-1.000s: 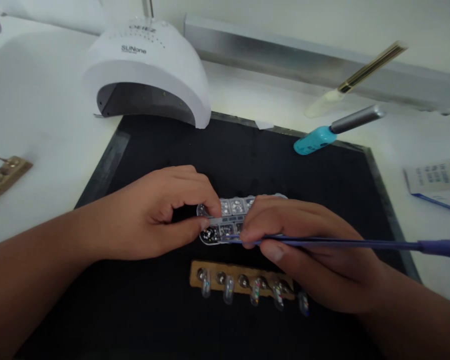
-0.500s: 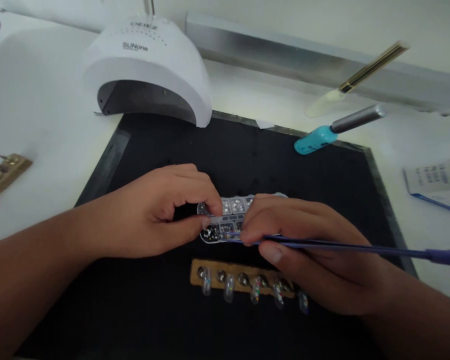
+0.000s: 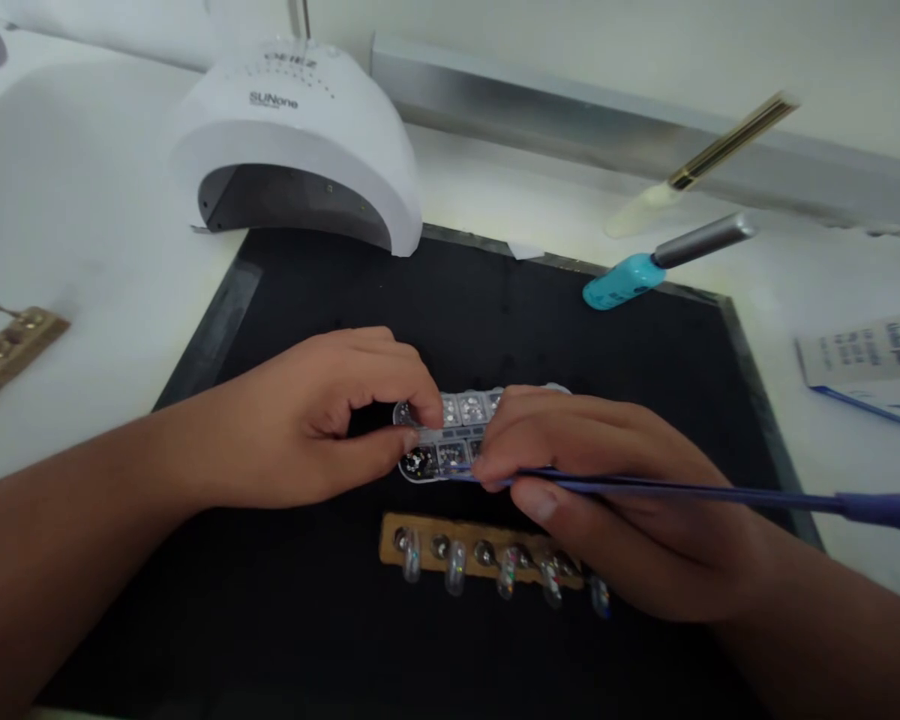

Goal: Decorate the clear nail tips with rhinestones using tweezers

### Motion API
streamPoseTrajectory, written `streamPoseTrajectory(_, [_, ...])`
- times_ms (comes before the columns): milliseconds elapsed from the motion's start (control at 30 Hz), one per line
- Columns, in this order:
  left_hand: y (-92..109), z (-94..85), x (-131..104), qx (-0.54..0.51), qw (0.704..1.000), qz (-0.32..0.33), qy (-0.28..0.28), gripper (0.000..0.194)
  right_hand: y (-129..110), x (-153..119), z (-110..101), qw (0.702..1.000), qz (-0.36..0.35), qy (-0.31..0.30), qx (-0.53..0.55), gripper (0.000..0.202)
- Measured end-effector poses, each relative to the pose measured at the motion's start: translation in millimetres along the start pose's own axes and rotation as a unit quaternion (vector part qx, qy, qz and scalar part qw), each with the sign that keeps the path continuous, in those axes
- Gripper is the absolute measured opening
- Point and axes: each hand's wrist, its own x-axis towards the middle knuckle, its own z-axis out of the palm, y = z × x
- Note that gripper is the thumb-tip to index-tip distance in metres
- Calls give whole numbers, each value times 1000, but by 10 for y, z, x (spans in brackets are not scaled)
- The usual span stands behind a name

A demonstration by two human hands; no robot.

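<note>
A clear rhinestone case with small compartments of sparkling stones lies on the black mat. My left hand pinches the case at its left end between thumb and fingers. In my right hand are blue-purple tweezers, held between thumb and fingers, their tips over the lower row of compartments. My right fingers cover the case's right part. Just in front lies a wooden strip with metal knobs, carrying several clear nail tips, some with coloured sparkles. My right thumb is close to its right end.
A white nail lamp stands at the back left. Behind the mat on the right are a turquoise bottle and a pale bottle with a gold cap. A printed packet lies far right, another wooden holder far left.
The tweezers and my right hand have shifted slightly left over the case. My left hand keeps its hold, and the view has moved a little.
</note>
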Motion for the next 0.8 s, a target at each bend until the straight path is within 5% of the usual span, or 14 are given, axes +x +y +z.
streamPoseTrajectory(800, [0, 10, 15, 1, 1000, 11, 7, 15, 52, 0, 14, 999, -27, -10, -24, 14])
